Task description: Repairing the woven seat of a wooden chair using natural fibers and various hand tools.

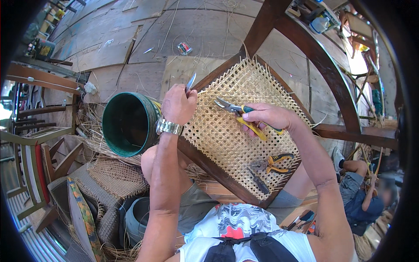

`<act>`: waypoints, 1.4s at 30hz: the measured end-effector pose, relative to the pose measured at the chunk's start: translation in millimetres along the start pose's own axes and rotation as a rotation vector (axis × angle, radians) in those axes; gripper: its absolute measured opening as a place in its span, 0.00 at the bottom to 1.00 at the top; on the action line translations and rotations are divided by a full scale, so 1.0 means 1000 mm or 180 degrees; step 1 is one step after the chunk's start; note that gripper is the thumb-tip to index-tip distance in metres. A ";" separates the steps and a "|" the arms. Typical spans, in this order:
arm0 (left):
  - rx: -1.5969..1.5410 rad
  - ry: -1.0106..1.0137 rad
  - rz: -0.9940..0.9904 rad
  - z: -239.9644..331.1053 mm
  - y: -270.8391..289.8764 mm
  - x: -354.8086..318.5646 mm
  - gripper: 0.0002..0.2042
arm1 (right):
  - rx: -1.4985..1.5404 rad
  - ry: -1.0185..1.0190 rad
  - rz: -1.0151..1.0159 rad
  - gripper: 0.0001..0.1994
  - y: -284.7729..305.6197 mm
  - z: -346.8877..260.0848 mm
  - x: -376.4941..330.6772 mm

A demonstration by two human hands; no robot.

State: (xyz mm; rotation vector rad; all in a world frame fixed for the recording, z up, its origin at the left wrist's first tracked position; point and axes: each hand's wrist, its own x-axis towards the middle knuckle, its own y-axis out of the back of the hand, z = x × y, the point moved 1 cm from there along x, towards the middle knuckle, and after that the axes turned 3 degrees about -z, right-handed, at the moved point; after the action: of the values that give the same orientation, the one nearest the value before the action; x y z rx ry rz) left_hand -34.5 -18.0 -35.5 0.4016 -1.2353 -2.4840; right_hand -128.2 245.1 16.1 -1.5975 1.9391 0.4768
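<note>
A chair frame of dark wood lies across my lap, its seat filled with woven cane [209,131]. My left hand [178,105], with a metal watch on the wrist, is closed at the seat's left edge around a knife [190,81]. Only the blade shows, pointing away from me; the handle is hidden in the fist. Over the middle of the cane, my right hand [271,117] grips hand shears [228,106] with green and yellow handles, the jaws apart and pointing left. Yellow-and-black pliers [277,164] and a dark-handled pointed tool [260,182] rest on the seat's near part.
A dark green bucket [108,126] stands left of my left wrist. The chair's curved wooden leg piece [323,56] rises at upper right. Rolled woven sheets [115,179] and a grey bucket [139,214] sit lower left. Another person [362,192] sits at far right.
</note>
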 end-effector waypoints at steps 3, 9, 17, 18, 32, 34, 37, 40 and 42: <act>0.0081 -0.0105 -0.0021 0.004 0.000 -0.002 0.14 | 0.0043 -0.0010 0.0056 0.15 -0.003 -0.004 -0.004; 0.0048 0.0003 0.0083 0.005 -0.002 -0.004 0.13 | -0.0006 -0.0089 0.0066 0.15 -0.002 -0.005 -0.003; -0.0009 0.0051 0.0173 0.004 -0.003 -0.002 0.14 | 0.0059 -0.0114 0.0137 0.14 -0.001 -0.002 -0.004; -0.0022 0.0049 0.0167 0.003 -0.003 -0.002 0.14 | 0.0106 -0.0114 0.0136 0.14 -0.001 0.000 -0.003; -0.0023 0.0146 0.0035 0.005 0.002 -0.001 0.14 | 0.0165 -0.0073 0.0095 0.13 -0.002 -0.002 -0.002; 0.0010 0.0175 0.0006 0.003 0.001 0.000 0.15 | 0.0204 -0.0082 0.0092 0.12 -0.003 -0.005 -0.002; -0.0001 0.0149 0.0065 0.003 0.000 -0.001 0.15 | 0.0177 -0.0085 0.0122 0.12 -0.004 -0.006 -0.003; -0.0065 0.0200 0.0032 0.004 0.001 0.000 0.15 | -0.0023 -0.0111 0.0170 0.14 -0.007 -0.011 -0.005; -0.0074 0.0193 0.0073 0.005 0.001 -0.001 0.15 | -0.0333 -0.0022 0.0249 0.16 -0.014 -0.009 -0.006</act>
State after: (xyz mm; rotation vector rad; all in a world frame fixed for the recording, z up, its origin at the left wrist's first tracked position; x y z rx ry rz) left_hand -35.1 -14.6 -32.2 0.4507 -1.1797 -2.4461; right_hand -115.5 240.8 27.7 -1.5858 2.0068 0.6241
